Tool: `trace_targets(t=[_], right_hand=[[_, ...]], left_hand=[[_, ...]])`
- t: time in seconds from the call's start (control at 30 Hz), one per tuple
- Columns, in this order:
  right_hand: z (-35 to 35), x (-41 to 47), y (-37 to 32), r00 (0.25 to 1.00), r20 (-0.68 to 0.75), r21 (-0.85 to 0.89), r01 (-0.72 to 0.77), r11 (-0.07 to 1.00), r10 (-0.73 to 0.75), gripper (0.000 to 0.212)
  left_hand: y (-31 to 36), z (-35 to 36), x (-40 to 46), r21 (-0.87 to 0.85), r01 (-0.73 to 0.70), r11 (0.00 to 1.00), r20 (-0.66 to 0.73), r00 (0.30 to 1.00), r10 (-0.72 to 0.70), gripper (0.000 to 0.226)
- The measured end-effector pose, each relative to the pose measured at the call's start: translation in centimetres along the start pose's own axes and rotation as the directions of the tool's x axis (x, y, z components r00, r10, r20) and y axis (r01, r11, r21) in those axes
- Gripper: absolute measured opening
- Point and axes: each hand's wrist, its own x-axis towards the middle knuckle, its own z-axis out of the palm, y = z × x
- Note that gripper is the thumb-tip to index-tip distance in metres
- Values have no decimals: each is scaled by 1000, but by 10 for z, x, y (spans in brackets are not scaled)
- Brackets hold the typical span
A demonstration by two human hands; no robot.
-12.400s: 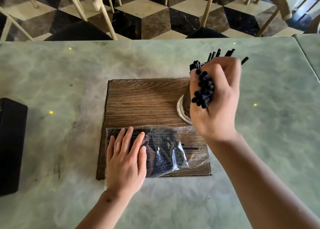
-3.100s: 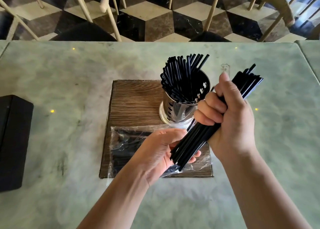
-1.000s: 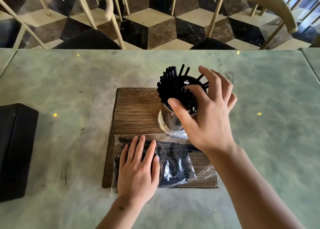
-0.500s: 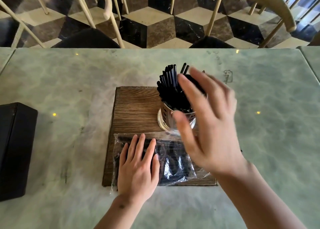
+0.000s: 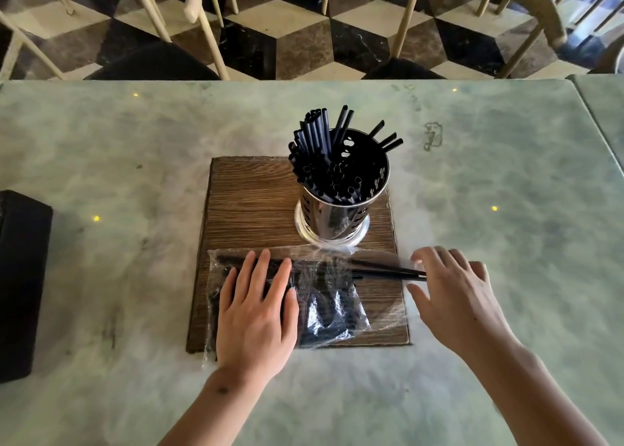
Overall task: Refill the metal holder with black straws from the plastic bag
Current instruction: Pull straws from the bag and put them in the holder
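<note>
The perforated metal holder [image 5: 332,221] stands upright on the far right part of a wooden board [image 5: 250,205], packed with black straws [image 5: 324,162] that lean left and fan out right. A clear plastic bag [image 5: 332,305] with more black straws lies flat along the board's near edge. My left hand [image 5: 256,310] rests palm down on the bag's left half, fingers spread. My right hand [image 5: 456,293] hovers at the bag's open right end, fingers apart and empty, its fingertips at a few loose straws [image 5: 388,271] poking out of the bag.
The board sits on a pale green marble table [image 5: 506,209]. A black box [image 5: 22,283] lies at the table's left edge. Beyond the far edge are chair legs and dark seats [image 5: 152,64] over a checkered floor. A second table [image 5: 604,107] adjoins at right.
My right hand has left the top of the holder and dropped down and to the right, to the bag's open end. The left hand still presses the bag.
</note>
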Motion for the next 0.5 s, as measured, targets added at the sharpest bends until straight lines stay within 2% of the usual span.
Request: trace_targets(t=[0.1, 0.23, 0.33, 0.43, 0.5], right_hand=[[3, -2, 7, 993, -49, 46, -101, 994, 103, 37], [7, -3, 21, 991, 12, -3, -136, 991, 136, 33], [8, -1, 27, 994, 47, 30, -97, 995, 95, 18], [6, -3, 28, 995, 94, 88, -24, 996, 16, 11], [0, -7, 27, 997, 74, 118, 9, 993, -18, 8]], left_hand=[[0, 0, 0, 8, -3, 1000, 5, 1000, 3, 50], [-2, 0, 0, 9, -3, 1000, -2, 1000, 3, 49], [-1, 0, 1, 0, 0, 1000, -7, 1000, 0, 49], [1, -2, 1, -5, 2, 1000, -11, 1000, -2, 49], [1, -2, 1, -6, 1, 1000, -12, 1000, -1, 49]])
